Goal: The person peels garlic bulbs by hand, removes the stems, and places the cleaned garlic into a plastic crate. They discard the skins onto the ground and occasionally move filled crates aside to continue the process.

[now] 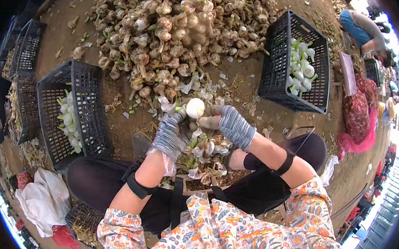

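A peeled white garlic bulb (195, 108) sits between my two gloved hands, just above my knees. My left hand (170, 132), in a grey striped glove, touches it from the left side. My right hand (229, 124), gloved the same way, grips the bulb's lower end, with a bare fingertip showing. Below the hands lies a heap of papery garlic skins and cut stalks (202, 154). A big pile of unpeeled garlic (178, 30) spreads on the ground in front of me.
A black crate (77, 116) with peeled bulbs stands at my left, another black crate (301, 62) with peeled bulbs at the right. Empty crates (26, 47) lean further left. A person (365, 32) crouches at the far right beside red mesh sacks (360, 112). White cloth (44, 199) lies lower left.
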`<move>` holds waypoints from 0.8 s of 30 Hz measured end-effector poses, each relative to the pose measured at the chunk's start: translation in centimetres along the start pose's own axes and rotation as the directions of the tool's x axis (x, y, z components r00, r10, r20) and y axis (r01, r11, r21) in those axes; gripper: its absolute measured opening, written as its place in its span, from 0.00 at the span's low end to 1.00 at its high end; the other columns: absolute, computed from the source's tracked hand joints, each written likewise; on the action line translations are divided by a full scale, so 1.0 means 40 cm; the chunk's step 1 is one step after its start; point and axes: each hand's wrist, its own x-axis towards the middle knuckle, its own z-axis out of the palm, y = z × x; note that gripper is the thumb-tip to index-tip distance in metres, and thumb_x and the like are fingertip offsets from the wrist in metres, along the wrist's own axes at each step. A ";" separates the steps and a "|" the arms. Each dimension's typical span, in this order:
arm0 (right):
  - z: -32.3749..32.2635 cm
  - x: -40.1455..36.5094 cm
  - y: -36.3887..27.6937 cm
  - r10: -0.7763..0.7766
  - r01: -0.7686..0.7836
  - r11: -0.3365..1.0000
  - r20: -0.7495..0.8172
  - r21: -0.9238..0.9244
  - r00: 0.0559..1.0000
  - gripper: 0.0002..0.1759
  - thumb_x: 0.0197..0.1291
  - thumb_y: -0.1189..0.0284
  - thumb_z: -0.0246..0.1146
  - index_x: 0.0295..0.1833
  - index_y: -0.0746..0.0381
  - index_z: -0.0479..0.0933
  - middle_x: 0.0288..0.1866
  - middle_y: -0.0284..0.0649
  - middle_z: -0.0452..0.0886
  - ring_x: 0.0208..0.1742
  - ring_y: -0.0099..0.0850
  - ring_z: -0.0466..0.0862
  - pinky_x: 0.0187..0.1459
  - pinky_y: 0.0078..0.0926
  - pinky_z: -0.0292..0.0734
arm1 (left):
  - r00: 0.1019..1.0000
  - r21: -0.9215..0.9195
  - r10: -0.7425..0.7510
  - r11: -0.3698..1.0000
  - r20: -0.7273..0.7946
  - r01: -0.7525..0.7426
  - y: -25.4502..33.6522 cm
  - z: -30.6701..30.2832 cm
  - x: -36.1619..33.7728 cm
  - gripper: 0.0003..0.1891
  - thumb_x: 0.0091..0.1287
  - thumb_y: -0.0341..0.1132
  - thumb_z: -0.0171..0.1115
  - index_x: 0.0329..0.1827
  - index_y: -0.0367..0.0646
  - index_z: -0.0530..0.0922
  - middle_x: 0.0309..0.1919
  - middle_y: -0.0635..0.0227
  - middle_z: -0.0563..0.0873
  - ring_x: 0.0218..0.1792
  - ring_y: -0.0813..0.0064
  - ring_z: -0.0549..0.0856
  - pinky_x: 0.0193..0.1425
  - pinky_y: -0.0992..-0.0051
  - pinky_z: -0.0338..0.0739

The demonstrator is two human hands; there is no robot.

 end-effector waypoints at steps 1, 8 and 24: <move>-0.010 0.025 0.027 -0.004 0.004 1.000 0.003 -0.007 1.000 0.17 0.53 0.68 0.65 0.45 0.68 0.76 0.33 0.35 0.81 0.32 0.19 0.76 0.35 0.18 0.74 | 0.998 0.027 0.026 0.999 -0.057 -0.024 0.001 0.006 -0.005 0.12 0.63 0.31 0.54 0.48 0.38 0.73 0.39 0.62 0.80 0.33 0.77 0.80 0.27 0.83 0.79; -0.147 0.218 0.116 -0.032 -0.069 0.864 -0.190 -0.498 0.981 0.24 0.51 0.61 0.65 0.45 0.71 0.75 0.35 0.48 0.81 0.37 0.35 0.81 0.42 0.32 0.75 | 0.920 -0.363 0.316 0.849 -0.233 -0.384 0.225 -0.115 -0.055 0.10 0.63 0.30 0.53 0.47 0.38 0.74 0.37 0.60 0.79 0.30 0.74 0.79 0.28 0.78 0.78; -0.001 0.676 0.053 -0.761 0.172 0.614 -0.519 -0.771 0.388 0.34 0.46 0.60 0.67 0.55 0.70 0.68 0.40 0.55 0.78 0.43 0.47 0.78 0.48 0.36 0.72 | 0.878 -0.167 0.354 0.891 -0.323 -0.421 0.268 -0.054 -0.076 0.10 0.60 0.34 0.60 0.42 0.40 0.76 0.35 0.63 0.81 0.27 0.79 0.78 0.27 0.81 0.77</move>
